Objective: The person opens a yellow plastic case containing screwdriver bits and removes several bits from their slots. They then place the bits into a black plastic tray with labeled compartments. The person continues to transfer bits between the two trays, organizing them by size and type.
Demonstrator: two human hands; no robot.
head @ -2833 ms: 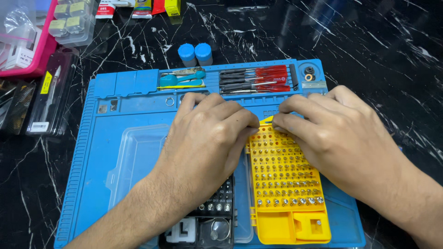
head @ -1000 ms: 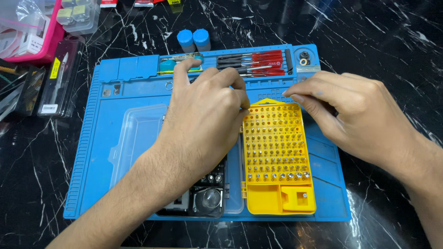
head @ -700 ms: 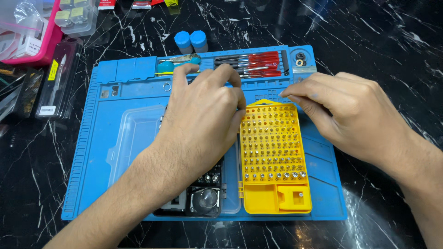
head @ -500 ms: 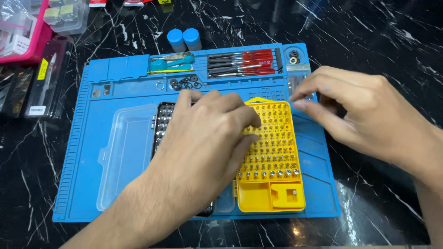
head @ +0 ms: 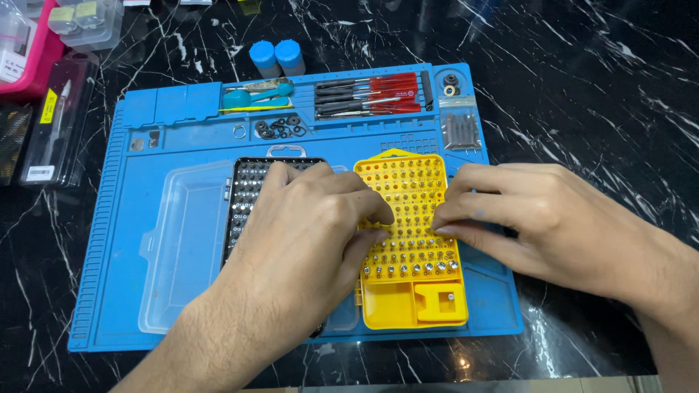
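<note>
My left hand (head: pixel 306 233) lies open across black bit tray (head: pixel 247 196), fingertips on yellow bit tray (head: pixel 411 240), frame center; right hand (head: pixel 539 218) fingers pinch its right edge.

We see our left hand (head: pixel 313 225) and right hand (head: pixel 539 218) resting fingertips on the yellow bit tray (head: pixel 411 233), beside a black bit tray (head: pixel 247 189), on the blue mat (head: pixel 175 138) covering the desk (head: pixel 582 87).

Your worktop: black marble with white veins

On your worktop (head: pixel 582 87) lies a blue mat (head: pixel 175 145). Two blue caps (head: pixel 278 57) stand just beyond its far edge, and a pink tray (head: pixel 44 62), a clear box (head: pixel 87 20) and a dark packaged tool (head: pixel 58 120) sit to your left.
</note>
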